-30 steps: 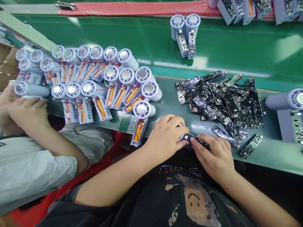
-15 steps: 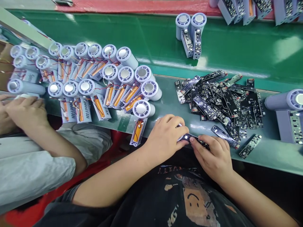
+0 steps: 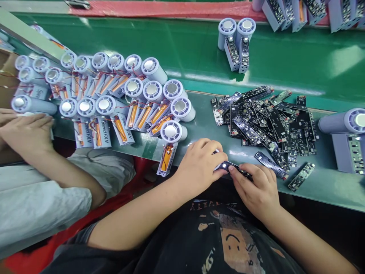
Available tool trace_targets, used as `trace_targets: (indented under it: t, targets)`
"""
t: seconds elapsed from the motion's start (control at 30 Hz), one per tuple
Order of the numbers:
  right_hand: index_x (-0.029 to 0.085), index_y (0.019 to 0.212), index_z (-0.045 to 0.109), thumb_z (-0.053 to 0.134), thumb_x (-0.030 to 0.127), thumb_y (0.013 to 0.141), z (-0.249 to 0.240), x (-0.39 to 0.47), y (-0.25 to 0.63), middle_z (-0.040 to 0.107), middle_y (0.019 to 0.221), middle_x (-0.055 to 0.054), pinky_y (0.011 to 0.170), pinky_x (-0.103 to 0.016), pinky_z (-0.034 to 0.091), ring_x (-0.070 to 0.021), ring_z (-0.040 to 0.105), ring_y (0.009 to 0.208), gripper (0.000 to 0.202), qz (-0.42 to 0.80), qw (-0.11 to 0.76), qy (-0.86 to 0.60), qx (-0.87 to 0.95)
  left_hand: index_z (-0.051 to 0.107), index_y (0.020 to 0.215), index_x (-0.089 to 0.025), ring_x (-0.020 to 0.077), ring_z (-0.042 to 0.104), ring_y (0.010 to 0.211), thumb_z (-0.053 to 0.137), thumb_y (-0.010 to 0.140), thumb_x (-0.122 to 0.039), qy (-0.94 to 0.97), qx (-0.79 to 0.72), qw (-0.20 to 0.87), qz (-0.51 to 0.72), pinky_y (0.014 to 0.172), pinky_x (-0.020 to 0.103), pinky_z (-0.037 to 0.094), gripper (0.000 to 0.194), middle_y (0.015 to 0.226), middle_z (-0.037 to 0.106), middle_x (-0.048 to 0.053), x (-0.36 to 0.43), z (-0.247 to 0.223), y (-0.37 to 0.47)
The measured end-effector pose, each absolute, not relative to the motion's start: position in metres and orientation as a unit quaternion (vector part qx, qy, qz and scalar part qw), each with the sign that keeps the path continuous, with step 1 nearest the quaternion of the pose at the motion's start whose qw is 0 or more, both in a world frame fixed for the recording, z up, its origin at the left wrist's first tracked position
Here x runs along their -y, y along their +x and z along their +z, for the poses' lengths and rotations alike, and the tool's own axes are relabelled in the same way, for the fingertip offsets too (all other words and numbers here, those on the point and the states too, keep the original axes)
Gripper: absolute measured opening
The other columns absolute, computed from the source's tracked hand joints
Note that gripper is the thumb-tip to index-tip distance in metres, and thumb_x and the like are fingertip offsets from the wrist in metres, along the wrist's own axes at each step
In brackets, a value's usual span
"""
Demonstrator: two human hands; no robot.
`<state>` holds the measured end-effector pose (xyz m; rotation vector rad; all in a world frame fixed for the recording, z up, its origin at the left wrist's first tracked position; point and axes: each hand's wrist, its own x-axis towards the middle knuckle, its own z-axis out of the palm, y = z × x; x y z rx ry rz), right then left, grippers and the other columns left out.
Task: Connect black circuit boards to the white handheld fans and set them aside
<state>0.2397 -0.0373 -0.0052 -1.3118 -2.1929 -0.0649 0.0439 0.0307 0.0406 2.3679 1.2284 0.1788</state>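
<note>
My left hand (image 3: 199, 165) is closed round a pale purple fan unit, and most of that unit is hidden under the palm. A black circuit board (image 3: 225, 166) lies along the unit, between my two hands. Fingers of my right hand (image 3: 258, 186) press and grip this board from the right side. Just beyond my hands is a heap of black circuit boards (image 3: 258, 118), with one loose board (image 3: 301, 177) to the right of my right hand. A fan unit with an orange battery (image 3: 166, 159) lies left of my left hand.
Rows of purple fan units (image 3: 104, 104) with wires fill the left of the table. A co-worker's hands (image 3: 31, 133) are at the far left. Two units (image 3: 236, 43) stand on the green belt (image 3: 285, 57). Another unit (image 3: 346, 140) is at the right edge.
The two units on the green belt have shifted slightly right. The co-worker's hands have moved a little. My hands hold nearly the same pose.
</note>
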Motion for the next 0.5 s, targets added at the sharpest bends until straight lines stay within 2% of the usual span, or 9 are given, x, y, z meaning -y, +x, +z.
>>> trace_targets:
  t: [0.37, 0.5]
  targets:
    - [0.025, 0.114, 0.066, 0.068, 0.016, 0.089, -0.0039, 0.0388, 0.2401, 0.066, 0.096, -0.004, 0.074, -0.033, 0.039, -0.0166, 0.057, 0.083, 0.027, -0.029, 0.275, -0.501, 0.82, 0.07, 0.098, -0.021, 0.0275, 0.053, 0.11, 0.074, 0.085, -0.028, 0.863, -0.446, 0.228, 0.067, 0.096, 0.048, 0.047, 0.015, 0.113, 0.065, 0.005, -0.0306, 0.0406, 0.0441]
    - [0.026, 0.113, 0.065, 0.066, 0.019, 0.089, -0.0055, 0.0381, 0.2383, 0.068, 0.102, -0.005, 0.073, -0.034, 0.039, -0.0188, 0.057, 0.084, 0.024, -0.029, 0.253, -0.513, 0.82, 0.068, 0.098, -0.021, 0.0278, 0.054, 0.11, 0.073, 0.085, -0.026, 0.862, -0.446, 0.233, 0.071, 0.098, 0.05, 0.048, 0.015, 0.114, 0.064, 0.005, -0.028, 0.0406, 0.0443]
